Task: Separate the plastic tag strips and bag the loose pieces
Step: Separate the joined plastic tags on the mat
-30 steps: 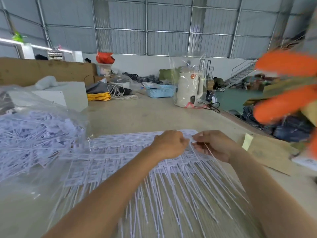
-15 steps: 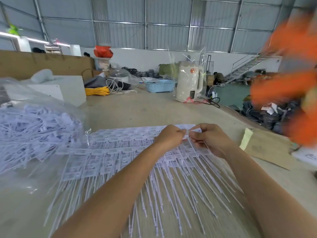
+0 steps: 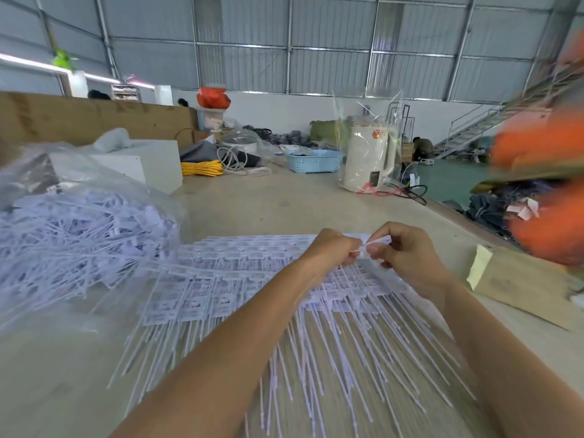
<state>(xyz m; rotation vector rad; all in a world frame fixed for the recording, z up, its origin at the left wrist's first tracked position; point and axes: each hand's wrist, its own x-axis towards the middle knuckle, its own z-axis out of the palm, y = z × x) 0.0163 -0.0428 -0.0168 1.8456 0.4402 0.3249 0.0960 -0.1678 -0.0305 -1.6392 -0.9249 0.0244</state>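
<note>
Warehouse table (image 3: 284, 197): both hands, left hand (image 3: 331, 249) and right hand (image 3: 403, 252), pinch one tag (image 3: 368, 248) above tag strips (image 3: 240, 279); bagged loose pieces (image 3: 72, 235) left, kettle (image 3: 369, 159) behind.

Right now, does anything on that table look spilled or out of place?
Loose tags spill from the clear bag's mouth onto the table, left of the neat strips. Nothing looks damaged.

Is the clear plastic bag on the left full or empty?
Well filled. The bag bulges with a heap of loose white tags showing through its clear plastic.
</note>
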